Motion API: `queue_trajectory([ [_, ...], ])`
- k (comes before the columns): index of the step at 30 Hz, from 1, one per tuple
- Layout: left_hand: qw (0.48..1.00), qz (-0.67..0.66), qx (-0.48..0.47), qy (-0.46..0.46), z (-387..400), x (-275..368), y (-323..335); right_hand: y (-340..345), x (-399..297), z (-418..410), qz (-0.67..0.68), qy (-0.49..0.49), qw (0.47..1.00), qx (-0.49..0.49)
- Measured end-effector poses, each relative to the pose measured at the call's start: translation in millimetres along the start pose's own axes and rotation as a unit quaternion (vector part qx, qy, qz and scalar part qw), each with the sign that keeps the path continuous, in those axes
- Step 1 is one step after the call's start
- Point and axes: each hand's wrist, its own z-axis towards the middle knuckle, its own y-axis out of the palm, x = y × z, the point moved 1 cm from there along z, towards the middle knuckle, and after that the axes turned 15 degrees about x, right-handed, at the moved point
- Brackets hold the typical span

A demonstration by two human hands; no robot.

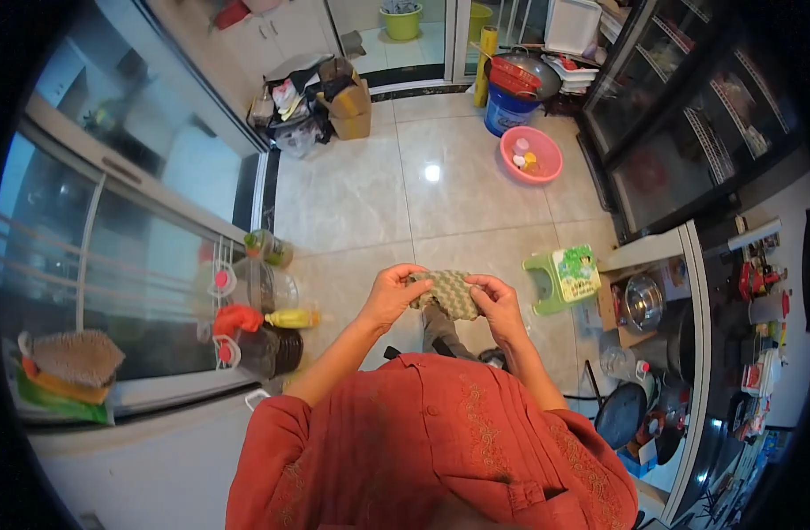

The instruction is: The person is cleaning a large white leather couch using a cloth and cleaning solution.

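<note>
A small knitted cloth (450, 294) with green and cream zigzag bands is stretched between my two hands, above the tiled floor. My left hand (392, 298) pinches its left end between thumb and fingers. At the other end, my right hand (496, 301) grips the edge the same way. The cloth's lower edge hangs unevenly, and its underside is hidden. Below it, part of a leg in dark trousers (441, 331) shows.
A green plastic stool (544, 285) stands on the right, near a shelf with a steel bowl (643, 303). Farther off sits a pink basin (531, 156) by a blue bucket (510, 112). Cardboard boxes (349, 109) lie at the back left; a yellow bottle (292, 318) is at the left.
</note>
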Motion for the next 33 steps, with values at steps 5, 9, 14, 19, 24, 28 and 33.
queue_trajectory([
  [5, 1.000, 0.019, 0.002, -0.002, 103, 47, -4, 35, -19, 115, -0.037, -0.051, 0.998, 0.004],
  [9, 0.999, -0.016, 0.029, 0.010, 190, 102, -10, 78, -73, 212, -0.028, -0.067, 0.996, -0.051],
  [14, 0.998, -0.051, 0.033, 0.009, 304, 135, -19, 123, -102, 323, -0.049, -0.088, 0.993, -0.069],
  [19, 0.998, -0.058, 0.001, 0.032, 422, 167, -25, 162, -122, 426, -0.071, -0.099, 0.992, -0.037],
  [24, 0.998, -0.041, -0.044, 0.024, 535, 218, -12, 184, -167, 526, -0.047, -0.079, 0.996, 0.004],
  [28, 0.997, -0.040, -0.064, 0.018, 624, 242, 4, 186, -186, 608, -0.050, -0.082, 0.995, 0.012],
  [33, 0.999, -0.039, -0.031, 0.011, 720, 276, 24, 195, -202, 723, 0.024, 0.006, 1.000, -0.013],
])
